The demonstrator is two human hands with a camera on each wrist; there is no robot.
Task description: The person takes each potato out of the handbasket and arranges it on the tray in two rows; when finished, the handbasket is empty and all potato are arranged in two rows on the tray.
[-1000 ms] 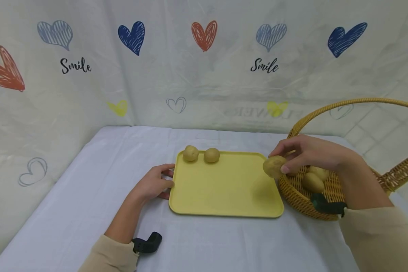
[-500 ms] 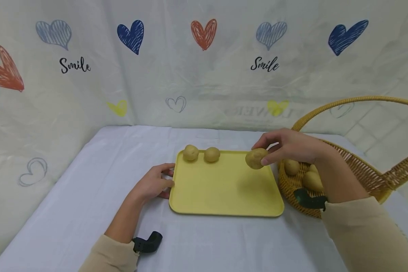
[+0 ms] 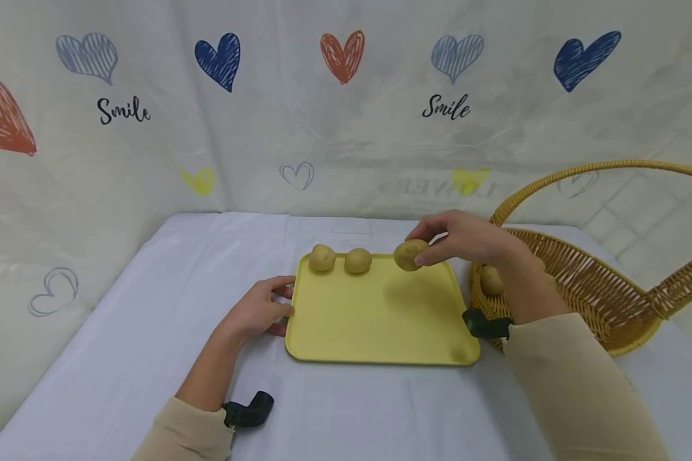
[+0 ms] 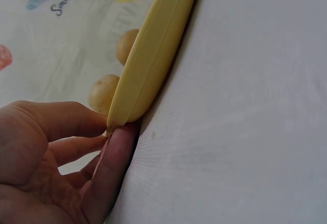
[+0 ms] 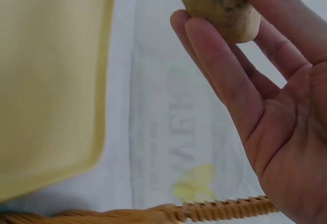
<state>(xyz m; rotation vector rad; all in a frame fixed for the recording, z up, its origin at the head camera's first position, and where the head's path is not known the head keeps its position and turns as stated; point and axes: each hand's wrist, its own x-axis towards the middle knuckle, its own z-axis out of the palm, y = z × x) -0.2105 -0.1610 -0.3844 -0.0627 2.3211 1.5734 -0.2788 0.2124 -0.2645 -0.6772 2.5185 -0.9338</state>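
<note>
My right hand (image 3: 467,238) pinches a potato (image 3: 409,255) between thumb and fingers, above the back right part of the yellow tray (image 3: 375,320). Dark specks mark this potato (image 5: 219,4) in the right wrist view. Two more potatoes, one at the back left corner (image 3: 321,258) and one beside it (image 3: 358,260), rest at the tray's back edge, apart. My left hand (image 3: 261,308) grips the tray's left edge; in the left wrist view the thumb and a finger of that hand (image 4: 66,157) hold the rim (image 4: 122,106) from both sides.
A wicker basket (image 3: 628,320) with a tall arched handle stands right of the tray, potatoes (image 3: 492,280) inside, partly hidden by my right arm. White cloth (image 3: 346,410) covers the table. Behind it hangs a sheet printed with hearts.
My right hand has carried its potato leftward and back, from beside the basket to over the tray's back right part. My left hand keeps its place on the tray.
</note>
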